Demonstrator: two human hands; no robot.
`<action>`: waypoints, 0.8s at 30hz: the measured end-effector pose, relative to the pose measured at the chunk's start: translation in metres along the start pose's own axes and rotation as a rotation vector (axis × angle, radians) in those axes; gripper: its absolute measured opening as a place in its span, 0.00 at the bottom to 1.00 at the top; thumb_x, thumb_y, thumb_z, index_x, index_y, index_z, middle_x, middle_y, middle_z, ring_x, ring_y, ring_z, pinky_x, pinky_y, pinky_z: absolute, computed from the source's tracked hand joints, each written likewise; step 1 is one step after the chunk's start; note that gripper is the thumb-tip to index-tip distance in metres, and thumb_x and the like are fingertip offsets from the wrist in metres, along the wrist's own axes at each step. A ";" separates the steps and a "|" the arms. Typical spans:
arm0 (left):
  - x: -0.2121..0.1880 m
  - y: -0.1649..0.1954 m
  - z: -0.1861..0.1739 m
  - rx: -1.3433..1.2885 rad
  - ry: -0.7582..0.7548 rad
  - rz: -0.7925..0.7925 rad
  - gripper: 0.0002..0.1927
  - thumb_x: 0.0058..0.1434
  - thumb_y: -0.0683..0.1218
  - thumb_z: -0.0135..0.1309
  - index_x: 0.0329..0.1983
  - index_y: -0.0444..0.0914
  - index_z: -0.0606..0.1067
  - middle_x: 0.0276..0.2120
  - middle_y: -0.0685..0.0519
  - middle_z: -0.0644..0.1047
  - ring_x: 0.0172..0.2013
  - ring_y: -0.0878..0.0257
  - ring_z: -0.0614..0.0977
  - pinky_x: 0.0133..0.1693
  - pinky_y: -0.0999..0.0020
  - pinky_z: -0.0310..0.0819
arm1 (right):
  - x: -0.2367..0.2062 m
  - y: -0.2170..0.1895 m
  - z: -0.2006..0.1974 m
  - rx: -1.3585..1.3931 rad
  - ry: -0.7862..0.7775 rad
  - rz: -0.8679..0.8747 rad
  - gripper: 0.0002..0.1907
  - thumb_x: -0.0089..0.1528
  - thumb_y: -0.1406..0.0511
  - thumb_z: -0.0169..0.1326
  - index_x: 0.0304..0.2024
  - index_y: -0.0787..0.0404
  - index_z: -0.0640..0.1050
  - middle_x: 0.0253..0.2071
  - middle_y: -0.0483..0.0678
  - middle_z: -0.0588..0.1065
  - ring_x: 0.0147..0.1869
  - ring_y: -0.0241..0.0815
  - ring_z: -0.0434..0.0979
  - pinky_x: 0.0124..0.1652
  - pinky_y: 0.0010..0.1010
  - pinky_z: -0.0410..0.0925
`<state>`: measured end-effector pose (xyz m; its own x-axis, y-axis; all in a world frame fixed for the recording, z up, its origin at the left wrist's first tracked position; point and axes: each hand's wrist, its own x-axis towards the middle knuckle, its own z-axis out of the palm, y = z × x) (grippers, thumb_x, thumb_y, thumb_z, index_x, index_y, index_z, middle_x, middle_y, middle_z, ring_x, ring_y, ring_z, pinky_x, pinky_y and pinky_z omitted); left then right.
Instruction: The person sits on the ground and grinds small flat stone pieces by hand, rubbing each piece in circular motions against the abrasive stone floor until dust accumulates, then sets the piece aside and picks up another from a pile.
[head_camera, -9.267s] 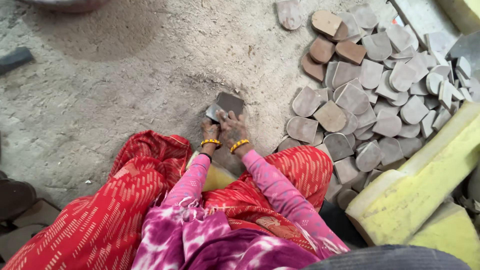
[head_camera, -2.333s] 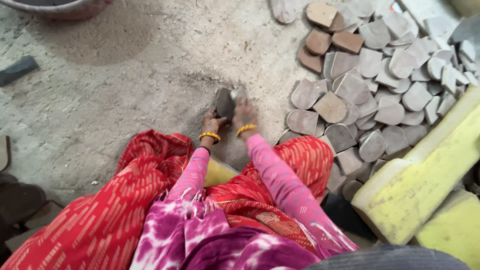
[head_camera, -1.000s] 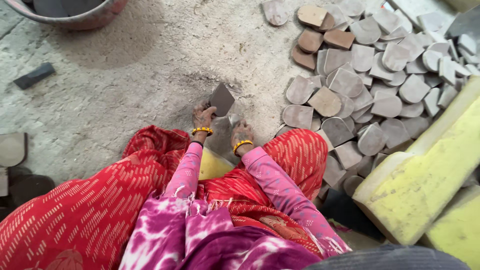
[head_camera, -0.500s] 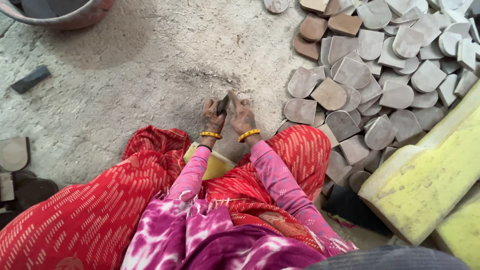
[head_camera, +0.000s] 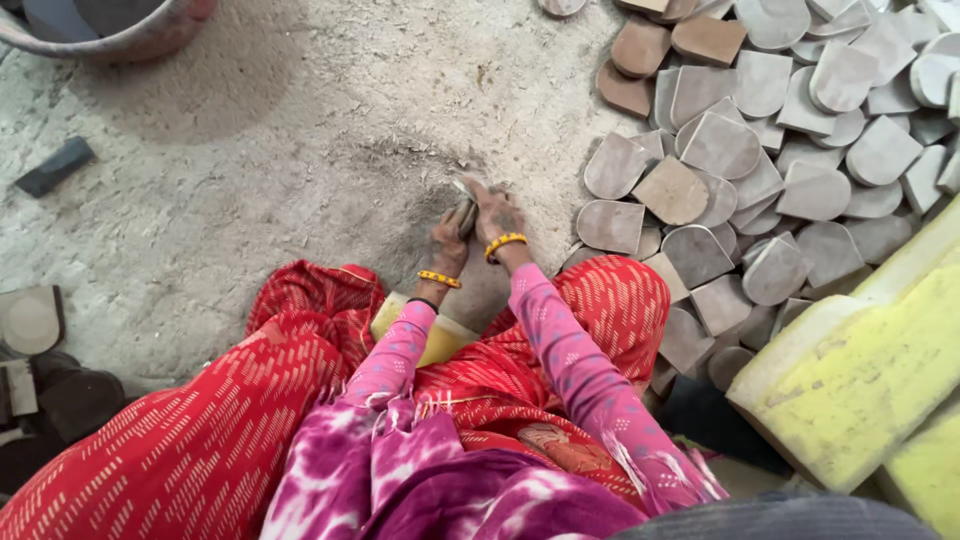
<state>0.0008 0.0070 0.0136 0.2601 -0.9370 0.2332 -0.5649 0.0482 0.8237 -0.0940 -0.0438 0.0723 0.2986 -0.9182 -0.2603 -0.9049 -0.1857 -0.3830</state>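
Left hand (head_camera: 447, 243) and right hand (head_camera: 497, 212) both clasp one grey tile (head_camera: 466, 213) on edge over the dusty floor (head_camera: 300, 170); tile heap (head_camera: 760, 150) lies toward its right edge

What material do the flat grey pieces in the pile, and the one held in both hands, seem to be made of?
Pile pieces: probably cut stone or unfired clay; matte, dusty grey-brown, some reddish. Held piece, between left hand and right hand: apparently the same, though mostly hidden.

A small grey clay piece (head_camera: 466, 212) stands on edge on the dusty ground, pinched between two hands. Only its thin upper rim shows, so its full shape is hard to tell; it looks flat and dusty.
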 end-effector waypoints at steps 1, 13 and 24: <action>0.001 -0.001 0.000 -0.046 -0.018 -0.003 0.21 0.64 0.39 0.49 0.61 0.38 0.75 0.54 0.39 0.78 0.52 0.41 0.80 0.51 0.55 0.77 | 0.003 0.000 -0.001 0.008 -0.018 0.000 0.35 0.64 0.65 0.46 0.71 0.27 0.60 0.59 0.60 0.69 0.62 0.65 0.70 0.54 0.57 0.69; -0.007 -0.019 0.000 -0.627 -0.041 -0.271 0.22 0.60 0.47 0.53 0.58 0.38 0.77 0.52 0.42 0.80 0.50 0.44 0.82 0.51 0.56 0.78 | -0.026 -0.022 0.011 -0.017 0.061 -0.047 0.43 0.57 0.69 0.46 0.75 0.38 0.55 0.61 0.62 0.67 0.59 0.66 0.72 0.51 0.57 0.71; -0.008 -0.018 -0.004 -0.005 -0.170 -0.294 0.15 0.64 0.47 0.57 0.52 0.39 0.79 0.48 0.42 0.83 0.47 0.46 0.85 0.48 0.56 0.79 | -0.036 -0.016 0.018 -0.172 0.237 -0.214 0.43 0.58 0.67 0.51 0.75 0.43 0.57 0.62 0.62 0.70 0.54 0.63 0.76 0.47 0.51 0.74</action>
<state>0.0120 0.0155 -0.0005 0.2769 -0.9552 -0.1040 -0.4815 -0.2316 0.8453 -0.0853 -0.0015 0.0721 0.4262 -0.9041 0.0298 -0.8734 -0.4198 -0.2470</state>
